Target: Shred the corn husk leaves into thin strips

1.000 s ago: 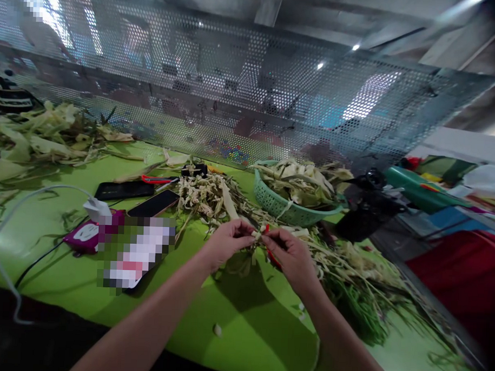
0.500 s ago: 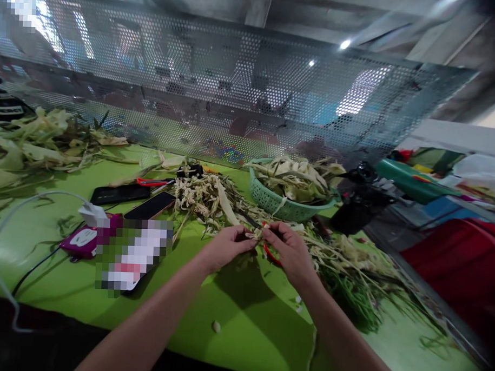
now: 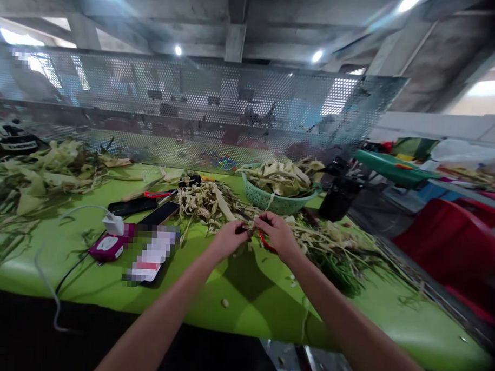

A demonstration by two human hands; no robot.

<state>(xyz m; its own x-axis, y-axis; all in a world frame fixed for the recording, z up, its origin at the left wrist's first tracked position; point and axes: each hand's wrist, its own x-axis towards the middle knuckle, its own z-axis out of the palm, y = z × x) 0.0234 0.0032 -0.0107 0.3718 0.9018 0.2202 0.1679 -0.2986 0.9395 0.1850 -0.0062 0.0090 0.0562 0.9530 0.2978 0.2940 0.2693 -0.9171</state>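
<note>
Over the green table [image 3: 210,308], my left hand [image 3: 228,240] and my right hand [image 3: 277,234] meet with fingertips pinched. Between them is a small pale piece of dried husk [image 3: 251,225]; its exact shape is mostly covered by the fingers. A red loop [image 3: 265,243], like a scissors handle, shows just under my right hand. Beyond my left hand lies a heap of small pale husk pieces [image 3: 202,200]. Dry stalks and strips [image 3: 322,234] spread to the right of my right hand, with a bundle of green strands [image 3: 339,272] beside them.
A green basket [image 3: 271,202] full of husks stands behind my hands, next to a black container [image 3: 339,197]. At left are phones [image 3: 159,215], a purple power block [image 3: 109,245] with a white plug and cable, and a husk pile [image 3: 48,173]. A perforated metal screen [image 3: 185,107] closes the back.
The camera view has tilted up and levelled, so the scene sits differently in the picture. Both hands stay together at the same spot, still pinching the husk piece with slight finger movement.
</note>
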